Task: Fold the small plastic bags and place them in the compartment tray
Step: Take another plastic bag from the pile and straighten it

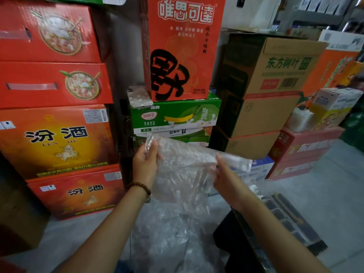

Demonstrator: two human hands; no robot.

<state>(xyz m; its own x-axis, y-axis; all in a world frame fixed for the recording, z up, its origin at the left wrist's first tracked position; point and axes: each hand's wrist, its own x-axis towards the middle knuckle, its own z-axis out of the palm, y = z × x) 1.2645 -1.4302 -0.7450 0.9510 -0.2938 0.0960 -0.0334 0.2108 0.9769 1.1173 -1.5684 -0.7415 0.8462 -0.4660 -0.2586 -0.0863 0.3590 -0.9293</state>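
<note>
A clear, wrinkled plastic bag (183, 170) is held up in the air between the two hands, in front of the person. The left hand (145, 162) holds its upper left corner. The fingers (152, 147) of this hand are curled and pinch the plastic against the thumb, and a small tip of the bag stands out above them. The right hand (226, 178) holds the right side of the bag. Its fingers (219, 161) are closed on the plastic and partly hidden behind it, and a folded strip of the bag goes on to the right past them. Between the two sets of fingers the bag is stretched loosely, and the rest hangs down below them.

Under the fingers, lower on the floor, lies a heap of more clear plastic (173, 237); the hanging bag reaches down toward it, but I cannot tell if they touch. Below and to the right of the right fingers, beside the right forearm, is the dark compartment tray (285, 217), which lies on something black. What is in its compartments I cannot tell.

The left wrist wears a bracelet of brown beads (139, 187).

Beyond the fingers cartons are stacked: red cartons (49, 85) to the left, a green carton (175, 113) straight behind with a tall orange carton (183, 48) on it, and brown cartons (275, 85) to the right. The floor (315, 184) is grey.
</note>
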